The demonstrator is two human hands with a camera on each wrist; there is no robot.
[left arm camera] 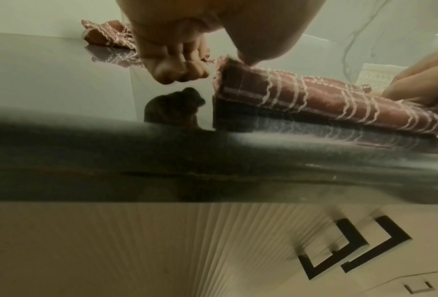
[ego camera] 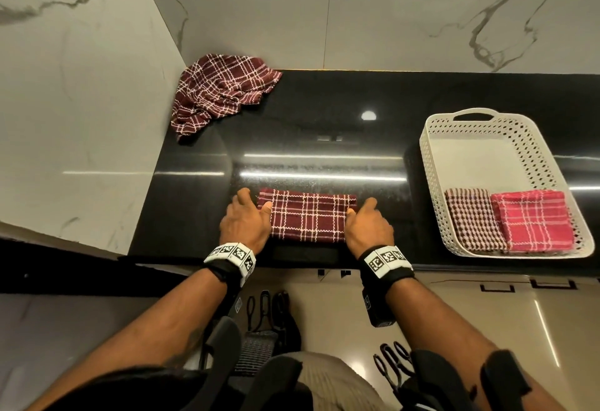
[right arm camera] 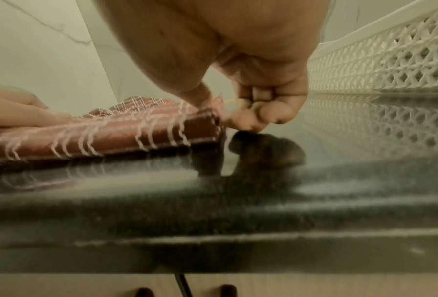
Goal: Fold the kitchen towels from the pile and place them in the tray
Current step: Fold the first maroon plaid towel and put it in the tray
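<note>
Head view first: a maroon plaid towel (ego camera: 308, 216) lies folded into a flat band on the near part of the black tabletop (ego camera: 324, 125), and both hands are on it. The left hand (ego camera: 245, 224) sits at its left end, thumb on the cloth and the other fingers curled just off the edge. The right hand (ego camera: 368, 227) mirrors that at the right end. Far left, against the wall, the pile (ego camera: 220, 92) waits in a loose heap. On the right, the white tray (ego camera: 435, 164) already carries a brown checked towel (ego camera: 472, 219) and a pink plaid towel (ego camera: 532, 220) side by side at its near end.

Left wrist view now: the thumb tip presses on the top corner of the towel's end, fingers (left arm camera: 177, 70) bunched and curled beside it, down at the glossy surface; whether they tuck under the cloth I cannot tell.

Right wrist view: same story, thumb on top of the end, curled fingers (right arm camera: 258, 112) tight against the edge, looking like a pinch. The tray wall stands near on the right.

My read: this cloth is light, soft and floppy, with stacked layers that can slide apart. Best taken at both ends together, thumb above and fingers below, so the fold holds on the way across.
</note>
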